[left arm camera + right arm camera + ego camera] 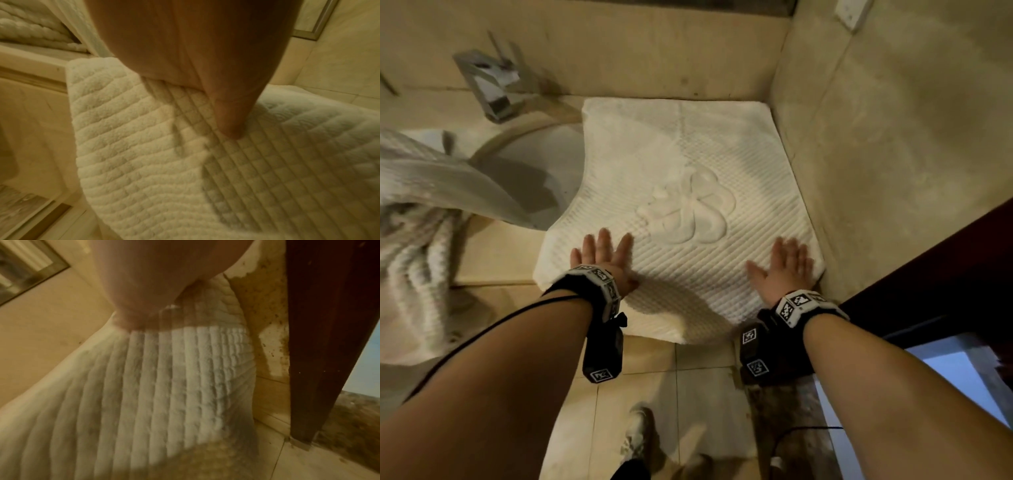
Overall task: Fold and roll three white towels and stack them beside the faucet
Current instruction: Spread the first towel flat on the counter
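While the white waffle-weave towel (681, 192) lies spread on the worktop (496, 253) right of the faucet (489, 85), it is pressed by the flat, open left hand (602, 257) and right hand (786, 267). Soft, limp, thick cloth is judged; its near edge should be taken.

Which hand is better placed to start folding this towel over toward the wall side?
Probably the left hand: it lies flat by the towel's free edge near the sink. The right hand presses the wall-side edge, likely better as an anchor.

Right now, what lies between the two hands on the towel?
Only bare ribbed towel lies between the left hand and right hand, seen in the head view.
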Demonstrator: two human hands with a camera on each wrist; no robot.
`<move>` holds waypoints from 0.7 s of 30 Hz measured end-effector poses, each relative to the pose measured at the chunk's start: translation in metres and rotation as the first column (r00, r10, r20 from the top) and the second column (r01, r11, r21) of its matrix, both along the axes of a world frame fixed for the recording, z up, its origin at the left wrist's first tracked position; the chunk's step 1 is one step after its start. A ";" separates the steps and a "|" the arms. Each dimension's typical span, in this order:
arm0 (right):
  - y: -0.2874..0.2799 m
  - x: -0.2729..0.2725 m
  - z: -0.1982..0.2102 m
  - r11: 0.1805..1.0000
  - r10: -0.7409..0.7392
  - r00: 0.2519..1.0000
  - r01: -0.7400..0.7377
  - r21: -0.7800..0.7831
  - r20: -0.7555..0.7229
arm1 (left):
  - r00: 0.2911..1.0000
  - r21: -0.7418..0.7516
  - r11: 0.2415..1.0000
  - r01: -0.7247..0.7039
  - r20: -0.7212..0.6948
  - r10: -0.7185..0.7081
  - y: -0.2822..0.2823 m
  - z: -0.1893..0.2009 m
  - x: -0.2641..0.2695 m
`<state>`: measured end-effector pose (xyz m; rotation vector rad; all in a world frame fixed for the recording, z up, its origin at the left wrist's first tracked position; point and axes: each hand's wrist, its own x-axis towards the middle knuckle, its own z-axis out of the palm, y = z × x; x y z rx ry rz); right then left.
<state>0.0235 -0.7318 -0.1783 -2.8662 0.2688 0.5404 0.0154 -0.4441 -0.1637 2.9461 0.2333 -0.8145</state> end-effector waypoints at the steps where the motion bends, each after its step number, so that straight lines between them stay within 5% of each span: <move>1: 0.003 -0.004 0.000 0.991 0.132 0.991 -0.132 -0.021 -0.012 | 1.000 0.003 1.000 -0.003 0.003 0.003 -0.001 0.000 0.000; 4: -0.001 -0.006 -0.002 0.934 0.336 0.939 -0.341 -0.104 -0.067 | 1.000 -0.015 1.000 -0.007 0.021 0.007 0.000 -0.001 0.000; 10: -0.030 0.009 0.006 0.972 0.145 0.984 -0.161 -0.169 -0.102 | 0.991 0.003 0.994 -0.107 0.081 0.106 0.045 -0.009 -0.021; 13: 0.009 0.013 0.014 0.969 0.219 0.970 -0.229 -0.094 -0.109 | 0.992 0.011 0.993 -0.120 0.046 0.119 0.069 -0.008 -0.027; 18: 0.118 0.013 0.010 0.839 0.543 0.839 -0.544 0.028 0.011 | 0.985 0.069 0.984 -0.166 0.065 0.161 0.093 -0.008 -0.037; 21: 0.152 0.013 0.004 0.819 0.572 0.820 -0.572 -0.031 -0.023 | 0.993 0.129 0.985 -0.111 0.057 0.105 0.105 -0.006 -0.045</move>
